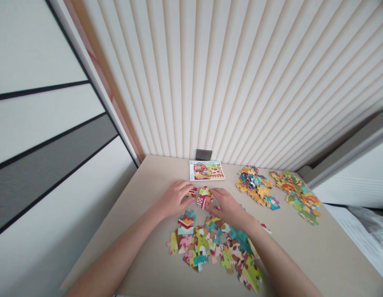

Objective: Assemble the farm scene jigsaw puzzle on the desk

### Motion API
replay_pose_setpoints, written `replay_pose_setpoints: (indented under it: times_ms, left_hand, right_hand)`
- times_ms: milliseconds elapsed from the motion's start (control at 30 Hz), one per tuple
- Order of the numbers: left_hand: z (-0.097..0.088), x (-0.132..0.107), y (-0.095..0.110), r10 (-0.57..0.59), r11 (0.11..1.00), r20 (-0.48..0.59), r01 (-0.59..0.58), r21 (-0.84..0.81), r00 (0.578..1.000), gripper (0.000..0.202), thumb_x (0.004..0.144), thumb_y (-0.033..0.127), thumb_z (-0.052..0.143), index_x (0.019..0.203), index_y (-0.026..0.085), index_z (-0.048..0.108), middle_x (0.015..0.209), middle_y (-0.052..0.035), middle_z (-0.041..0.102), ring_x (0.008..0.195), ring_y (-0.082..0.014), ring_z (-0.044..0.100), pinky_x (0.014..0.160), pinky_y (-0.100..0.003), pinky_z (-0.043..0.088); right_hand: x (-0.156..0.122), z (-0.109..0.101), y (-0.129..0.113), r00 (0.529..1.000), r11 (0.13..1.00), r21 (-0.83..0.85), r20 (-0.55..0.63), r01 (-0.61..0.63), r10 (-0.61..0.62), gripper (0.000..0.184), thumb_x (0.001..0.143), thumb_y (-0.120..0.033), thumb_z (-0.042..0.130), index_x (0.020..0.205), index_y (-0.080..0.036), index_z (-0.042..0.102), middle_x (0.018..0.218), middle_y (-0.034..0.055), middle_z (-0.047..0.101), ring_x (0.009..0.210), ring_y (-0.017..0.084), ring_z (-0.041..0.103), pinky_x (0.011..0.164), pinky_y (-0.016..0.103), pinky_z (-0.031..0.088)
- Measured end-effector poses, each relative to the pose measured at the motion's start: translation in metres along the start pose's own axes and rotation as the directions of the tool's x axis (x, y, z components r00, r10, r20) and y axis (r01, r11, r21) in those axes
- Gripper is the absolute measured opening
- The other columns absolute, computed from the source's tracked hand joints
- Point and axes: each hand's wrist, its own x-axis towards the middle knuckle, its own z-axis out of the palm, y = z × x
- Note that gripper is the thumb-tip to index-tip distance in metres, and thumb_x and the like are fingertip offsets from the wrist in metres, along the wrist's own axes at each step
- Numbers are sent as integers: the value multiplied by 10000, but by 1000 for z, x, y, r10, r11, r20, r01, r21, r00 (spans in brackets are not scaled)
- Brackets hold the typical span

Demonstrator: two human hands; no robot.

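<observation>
My left hand [177, 199] has its thumb and fingers closed around a puzzle piece with red and white stripes [193, 192], partly hidden by the fingers. Just right of it is a red, yellow and white puzzle piece [204, 198], gripped at its right edge by the fingertips of my right hand [226, 207]. A narrow gap separates these two pieces. Behind both hands lies a picture card [207, 170] showing a red barn and a spotted cow. Nearer to me, a loose heap of puzzle pieces [202, 241] spreads below my hands, partly covered by my right forearm.
Two more piles sit at the right: an orange and blue puzzle pile [256, 185] and a green and orange puzzle pile [298, 194]. A dark wall socket [204, 154] is behind the card, on the ribbed wall. White papers and clear plastic [369, 227] lie at far right.
</observation>
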Motion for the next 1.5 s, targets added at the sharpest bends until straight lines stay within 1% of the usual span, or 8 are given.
replay_pose_setpoints:
  times_ms: [200,333,467,633,767,1000,1167,1500]
  left_hand:
    - [21,-10,-20,-62,996,-29,64,69,998,379,985,305,621,1353,213,611,1333,-110,639,1246,-284,588,1102,-481,461]
    - [20,-14,-23,-80,995,-33,82,59,996,347,987,318,628,1320,224,627,1289,-95,663,1214,-261,610,1081,-448,483]
    - [16,-18,-29,-89,995,-18,89,35,996,360,992,352,638,1332,236,619,1298,-88,673,1222,-258,615,1082,-449,479]
    - [10,-23,-36,-92,995,16,91,25,996,391,985,381,652,1345,232,616,1303,-93,674,1226,-263,613,1098,-456,465]
    - [7,-25,-38,-110,994,8,109,23,994,392,973,363,666,1343,241,620,1303,-87,676,1222,-262,616,1093,-452,467]
    - [10,-21,-35,-129,991,-17,129,28,992,364,990,354,638,1336,244,615,1281,-82,682,1204,-259,616,1077,-455,464]
    - [12,-17,-34,-133,990,-29,134,42,991,357,995,356,622,1332,235,620,1263,-88,686,1183,-258,617,1062,-463,468]
    - [12,-17,-34,-126,991,-39,128,48,991,340,993,333,612,1321,246,633,1262,-82,685,1180,-257,615,1064,-465,465]
  right_hand:
    - [30,16,27,997,997,33,37,70,-71,605,915,-313,706,1474,-208,499,1443,150,601,1360,298,544,1145,481,419]
    - [27,8,41,996,998,-22,67,54,-53,574,920,-307,683,1460,-201,521,1413,151,623,1328,299,572,1138,478,426]
    - [20,-1,49,998,994,-100,61,37,-31,581,920,-367,684,1458,-200,541,1513,165,541,1411,329,495,1177,517,387]
    - [29,16,38,993,996,-44,90,81,-77,697,921,-380,695,1548,-204,446,1582,165,457,1472,313,419,1214,498,355]
    - [36,31,28,993,994,-86,97,69,-60,716,899,-374,723,1541,-192,464,1592,179,435,1496,335,370,1231,524,320]
    - [28,24,18,984,995,-62,166,78,-67,727,912,-424,720,1564,-264,441,1670,151,320,1561,331,255,1254,537,260]
    - [30,27,19,982,998,-41,187,49,-41,925,865,-538,768,1630,-272,320,1696,164,268,1575,353,213,1260,572,220]
    - [24,4,45,993,998,-46,108,-44,49,698,917,-411,711,1555,-262,469,1537,142,530,1413,320,501,1185,514,381]
